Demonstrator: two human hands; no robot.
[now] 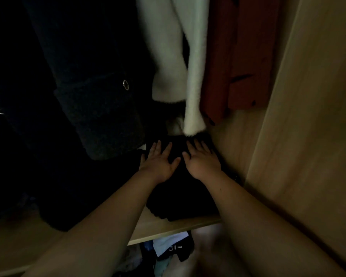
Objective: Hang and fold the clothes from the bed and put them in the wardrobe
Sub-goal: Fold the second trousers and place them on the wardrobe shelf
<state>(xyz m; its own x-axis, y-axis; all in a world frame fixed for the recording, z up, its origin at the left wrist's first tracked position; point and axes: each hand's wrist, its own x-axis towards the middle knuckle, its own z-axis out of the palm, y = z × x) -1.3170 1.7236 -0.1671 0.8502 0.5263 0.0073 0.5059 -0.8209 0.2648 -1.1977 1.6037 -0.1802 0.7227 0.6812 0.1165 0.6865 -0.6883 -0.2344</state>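
A folded black garment (180,198) lies on the wooden wardrobe shelf (168,228), near the right wall. My left hand (159,162) rests flat on its top with fingers spread and straight. Beside it, my right hand (202,159) presses the same garment, fingers also straight and pointing into the wardrobe. Neither hand grips the cloth. The garment's far edge is lost in the dark.
Above the shelf hang a dark fuzzy coat (84,96) with metal snaps, a white fluffy garment (194,76) and a rust-red one (242,56). The wardrobe's wooden side panel (308,116) stands at the right. Below the shelf lie mixed clothes (172,246).
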